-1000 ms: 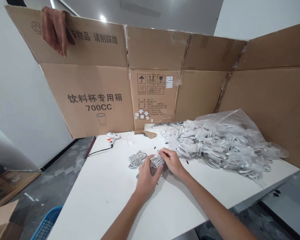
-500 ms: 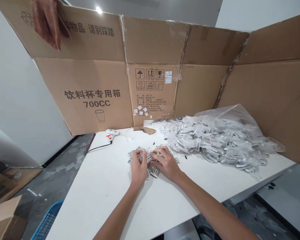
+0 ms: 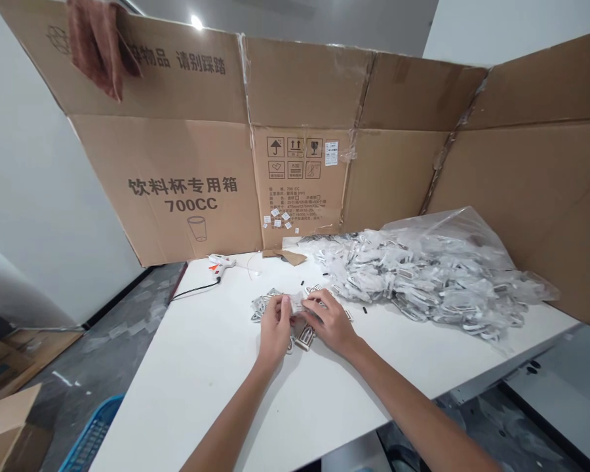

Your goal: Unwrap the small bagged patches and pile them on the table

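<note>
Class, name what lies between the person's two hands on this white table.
The head view shows a small, clear-wrapped silvery packet pinched between the left hand and right hand.

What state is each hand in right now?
Left hand: closed, holding a small plastic-wrapped piece.
Right hand: closed, holding the same piece.

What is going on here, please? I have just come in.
A person stands at a white table, and their left hand and right hand hold a small plastic-wrapped piece between them. Loose flat grey pieces lie around the hands. Beside them is a large clear plastic bag full of similar wrapped pieces. A hot glue gun lies farther along the table.
</note>
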The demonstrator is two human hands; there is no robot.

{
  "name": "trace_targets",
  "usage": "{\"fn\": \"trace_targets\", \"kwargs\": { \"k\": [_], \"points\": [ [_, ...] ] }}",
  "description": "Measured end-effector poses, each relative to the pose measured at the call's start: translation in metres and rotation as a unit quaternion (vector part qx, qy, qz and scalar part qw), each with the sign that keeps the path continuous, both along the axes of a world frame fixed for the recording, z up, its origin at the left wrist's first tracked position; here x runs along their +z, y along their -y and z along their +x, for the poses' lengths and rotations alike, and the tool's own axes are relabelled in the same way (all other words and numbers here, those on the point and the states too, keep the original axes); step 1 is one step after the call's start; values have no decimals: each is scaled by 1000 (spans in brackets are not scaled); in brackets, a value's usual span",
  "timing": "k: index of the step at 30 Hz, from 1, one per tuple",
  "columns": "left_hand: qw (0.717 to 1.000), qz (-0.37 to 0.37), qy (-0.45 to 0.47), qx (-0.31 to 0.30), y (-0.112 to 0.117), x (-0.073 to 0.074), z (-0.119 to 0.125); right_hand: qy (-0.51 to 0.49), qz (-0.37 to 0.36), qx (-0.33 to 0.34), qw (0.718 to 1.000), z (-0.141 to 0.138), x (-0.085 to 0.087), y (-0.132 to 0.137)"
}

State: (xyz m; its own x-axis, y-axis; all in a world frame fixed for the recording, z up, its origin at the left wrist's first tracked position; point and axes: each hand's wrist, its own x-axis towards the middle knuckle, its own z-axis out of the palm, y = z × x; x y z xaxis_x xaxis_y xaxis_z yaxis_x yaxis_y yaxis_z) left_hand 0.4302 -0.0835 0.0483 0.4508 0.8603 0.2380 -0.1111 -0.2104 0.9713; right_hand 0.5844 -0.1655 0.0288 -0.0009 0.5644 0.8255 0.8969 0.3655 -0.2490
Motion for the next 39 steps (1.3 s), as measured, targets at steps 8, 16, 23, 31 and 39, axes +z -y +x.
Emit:
{"fn": "trace_targets", "kwargs": {
  "k": [8, 16, 23, 31, 39],
  "points": [
    [989, 119, -71, -47, 2, -7, 2, -151, 23, -67, 986, 10, 0, -2],
    [956, 232, -136, 116, -4, -8, -3, -163, 40, -88, 982, 15, 5, -2],
    [942, 253, -170, 143, 4, -8, -5, -174, 89, -133, 972, 19, 10, 5],
    [938, 277, -183, 102, 9, -7, -3, -310, 117, -271, 904, 24, 13, 9],
    [923, 316, -209, 61, 11, -12, -5, -338, 257, -385, 819, 41, 28, 56]
  ]
}}
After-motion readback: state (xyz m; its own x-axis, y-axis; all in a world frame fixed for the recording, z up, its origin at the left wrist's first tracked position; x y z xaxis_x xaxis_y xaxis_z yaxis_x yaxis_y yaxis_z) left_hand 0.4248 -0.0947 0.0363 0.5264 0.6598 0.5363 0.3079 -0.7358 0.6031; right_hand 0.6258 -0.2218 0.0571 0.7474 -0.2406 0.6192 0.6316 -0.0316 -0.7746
